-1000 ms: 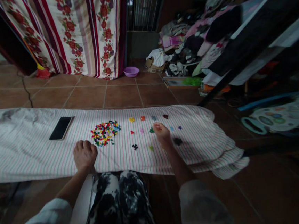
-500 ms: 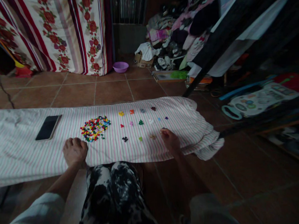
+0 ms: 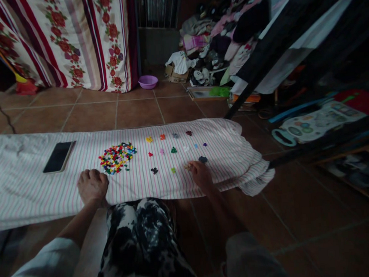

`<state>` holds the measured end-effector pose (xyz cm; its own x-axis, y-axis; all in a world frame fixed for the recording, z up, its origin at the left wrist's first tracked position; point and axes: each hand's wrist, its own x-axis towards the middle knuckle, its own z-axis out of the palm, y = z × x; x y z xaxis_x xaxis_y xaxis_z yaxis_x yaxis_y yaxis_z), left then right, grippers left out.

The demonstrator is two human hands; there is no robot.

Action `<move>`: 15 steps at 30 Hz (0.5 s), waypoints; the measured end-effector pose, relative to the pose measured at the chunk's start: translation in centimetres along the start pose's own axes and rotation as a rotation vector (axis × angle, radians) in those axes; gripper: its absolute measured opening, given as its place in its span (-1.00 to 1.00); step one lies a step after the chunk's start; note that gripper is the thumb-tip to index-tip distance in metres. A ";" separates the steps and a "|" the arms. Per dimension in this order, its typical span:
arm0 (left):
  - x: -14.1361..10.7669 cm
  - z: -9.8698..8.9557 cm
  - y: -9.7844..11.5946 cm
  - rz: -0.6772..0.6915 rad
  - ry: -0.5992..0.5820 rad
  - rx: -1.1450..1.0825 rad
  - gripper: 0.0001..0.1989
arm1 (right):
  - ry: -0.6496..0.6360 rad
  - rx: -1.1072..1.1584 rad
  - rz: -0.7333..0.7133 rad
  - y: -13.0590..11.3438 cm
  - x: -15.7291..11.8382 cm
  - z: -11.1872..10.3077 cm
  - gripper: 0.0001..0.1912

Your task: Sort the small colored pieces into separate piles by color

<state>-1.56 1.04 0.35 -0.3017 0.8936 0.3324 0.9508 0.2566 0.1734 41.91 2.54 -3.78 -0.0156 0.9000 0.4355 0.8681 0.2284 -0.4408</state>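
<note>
My left hand (image 3: 93, 185) rests on the striped cloth with its fingers curled in, just below a mixed pile of small coloured pieces (image 3: 117, 158). My right hand (image 3: 202, 175) has its fingertips pinched together at a small cluster of tan pieces (image 3: 187, 167). What is between those fingertips is too small to make out. Dark blue-grey pieces (image 3: 202, 159) lie just beyond its knuckles. Small single-colour groups sit in rows, among them yellow (image 3: 149, 139), orange (image 3: 162, 137), dark green (image 3: 173, 150), black (image 3: 154, 171) and lime green pieces (image 3: 173, 170).
A phone (image 3: 58, 157) lies on the striped cloth (image 3: 23, 178) at the left. Beyond, on the tiled floor, are a purple basin (image 3: 148, 82) and a heap of clothes (image 3: 215, 45). A dark slanted bar (image 3: 247, 87) rises past the cloth's right end.
My right hand has moved left to the tan cluster, uncovering the dark blue-grey pieces. My left hand has stayed in place.
</note>
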 end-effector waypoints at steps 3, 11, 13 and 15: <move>0.0 -0.1 0.0 -0.010 -0.012 -0.008 -0.66 | 0.025 0.005 -0.038 0.0 -0.5 0.2 -0.62; 0.0 -0.1 0.1 -0.060 -0.036 -0.050 -0.67 | 0.003 0.010 -0.075 -1.0 -0.7 0.5 -0.66; 0.0 -0.2 0.2 -0.056 -0.028 -0.036 -0.66 | 0.009 0.004 -0.052 -1.4 -0.6 0.7 -0.68; 0.0 -0.2 0.2 -0.046 -0.011 -0.021 -0.67 | 0.016 0.003 -0.039 -1.7 -0.5 1.0 -0.70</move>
<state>-1.37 1.01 0.60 -0.3438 0.8852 0.3135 0.9344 0.2894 0.2076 40.01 2.05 -4.02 -0.0414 0.8845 0.4648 0.8655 0.2641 -0.4256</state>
